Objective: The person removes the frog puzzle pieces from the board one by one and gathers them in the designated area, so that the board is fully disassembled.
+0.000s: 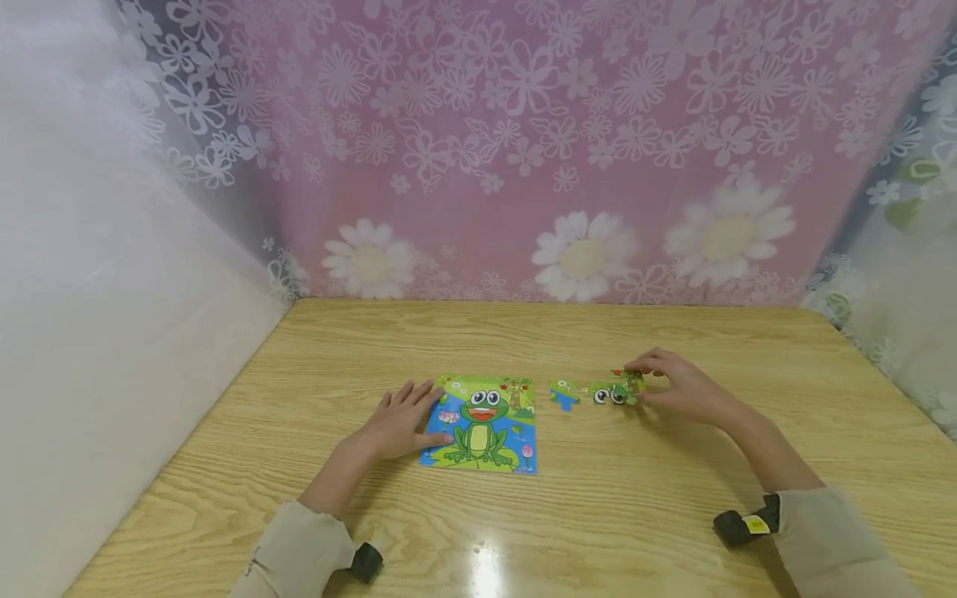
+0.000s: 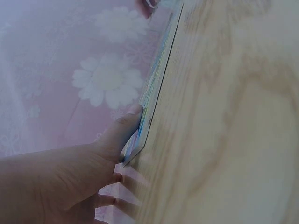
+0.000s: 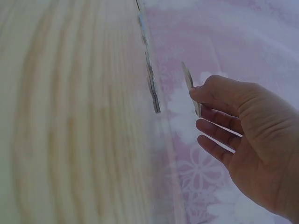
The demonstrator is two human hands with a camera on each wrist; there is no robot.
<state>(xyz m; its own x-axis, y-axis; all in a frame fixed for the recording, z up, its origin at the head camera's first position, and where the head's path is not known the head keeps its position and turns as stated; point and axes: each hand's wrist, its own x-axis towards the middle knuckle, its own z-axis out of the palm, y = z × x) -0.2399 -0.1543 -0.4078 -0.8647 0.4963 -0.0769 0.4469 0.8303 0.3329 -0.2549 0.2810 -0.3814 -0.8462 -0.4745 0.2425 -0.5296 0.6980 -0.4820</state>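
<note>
A square frog picture board (image 1: 489, 448) lies flat on the table. My left hand (image 1: 404, 422) rests along its left side with fingers spread, the thumb on the printed face. That thumb (image 2: 126, 128) also lies over the board's edge (image 2: 156, 88) in the left wrist view. To the board's right, my right hand (image 1: 684, 389) pinches a thin jigsaw piece (image 3: 188, 77) between thumb and fingers, held above the tabletop. Close under it are frog-eye jigsaw pieces (image 1: 601, 396). A green and blue jigsaw piece (image 1: 564, 393) sits between these and the board.
The wooden table (image 1: 598, 531) reaches back to a pink floral curtain (image 1: 463, 191). White sheeting (image 1: 112, 316) hangs at the left. Black wrist devices (image 1: 736, 527) sit at both sleeve cuffs.
</note>
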